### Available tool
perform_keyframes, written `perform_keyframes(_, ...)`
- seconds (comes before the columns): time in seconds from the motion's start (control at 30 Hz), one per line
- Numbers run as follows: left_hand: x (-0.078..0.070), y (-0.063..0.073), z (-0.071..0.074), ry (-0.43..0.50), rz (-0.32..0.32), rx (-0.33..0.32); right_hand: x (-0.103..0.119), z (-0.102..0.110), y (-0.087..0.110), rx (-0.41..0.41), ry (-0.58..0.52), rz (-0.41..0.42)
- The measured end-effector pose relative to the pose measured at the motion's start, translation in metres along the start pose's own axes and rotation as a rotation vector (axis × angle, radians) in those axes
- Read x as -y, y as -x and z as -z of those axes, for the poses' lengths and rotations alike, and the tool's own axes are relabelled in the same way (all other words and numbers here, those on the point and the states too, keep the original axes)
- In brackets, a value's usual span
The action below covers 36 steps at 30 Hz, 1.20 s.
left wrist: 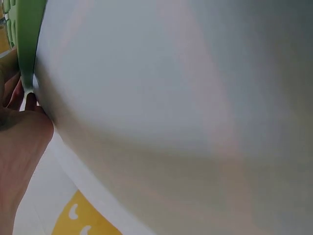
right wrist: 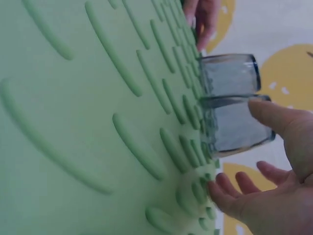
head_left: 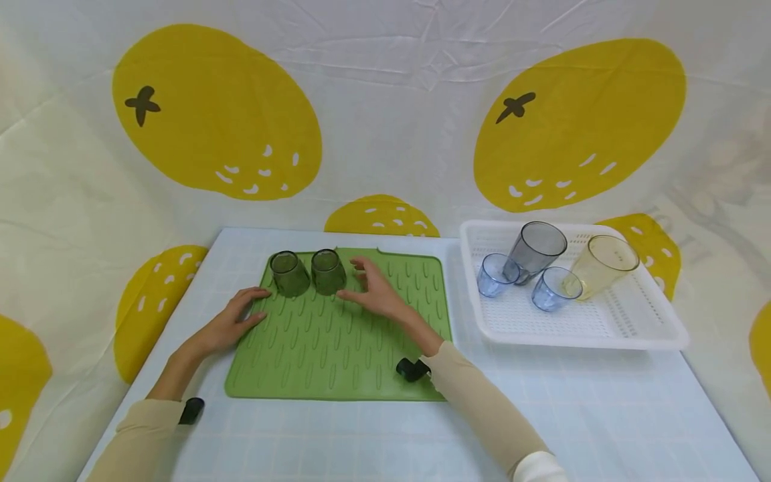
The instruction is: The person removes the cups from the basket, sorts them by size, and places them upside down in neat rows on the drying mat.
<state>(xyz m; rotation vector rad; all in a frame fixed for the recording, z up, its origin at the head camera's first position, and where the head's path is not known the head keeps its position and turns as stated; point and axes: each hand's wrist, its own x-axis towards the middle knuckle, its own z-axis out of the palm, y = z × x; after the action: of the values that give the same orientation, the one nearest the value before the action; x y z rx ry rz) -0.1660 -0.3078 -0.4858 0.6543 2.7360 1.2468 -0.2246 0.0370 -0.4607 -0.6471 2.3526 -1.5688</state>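
Observation:
Two dark grey see-through glasses, the left glass (head_left: 290,276) and the right glass (head_left: 328,273), stand side by side near the back left of a green ribbed mat (head_left: 337,361). My right hand (head_left: 376,291) is just right of the right glass, thumb and fingers spread apart and nothing held. In the right wrist view the thumb (right wrist: 274,115) overlaps the nearer glass (right wrist: 237,125), while the other fingers reach toward the mat. My left hand (head_left: 231,321) rests at the mat's left edge with fingers extended, fingertips right at that edge, also in the left wrist view.
On the right stands a white plastic basket (head_left: 584,341). It holds a grey glass (head_left: 536,248), a yellow glass (head_left: 605,264) and two small blue glasses, one (head_left: 495,276) left of the other (head_left: 555,291). A fruit-print cloth (head_left: 397,134) hangs behind the table (head_left: 337,442).

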Motion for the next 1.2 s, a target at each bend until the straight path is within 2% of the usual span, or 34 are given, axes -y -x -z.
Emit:
perform_keyframes(0.3,0.000,-0.001,0.000,-0.012,-0.004,0.003,0.012,0.020,0.019,-0.020,-0.028,0.010)
perform_keyframes(0.93,0.002,-0.001,0.002,0.002,0.034,0.025,0.041,0.078,0.052,-0.101,0.094,0.115)
perform_keyframes(1.2,-0.003,0.001,0.001,0.008,0.021,0.016,0.046,0.104,0.063,-0.166,0.138,0.098)
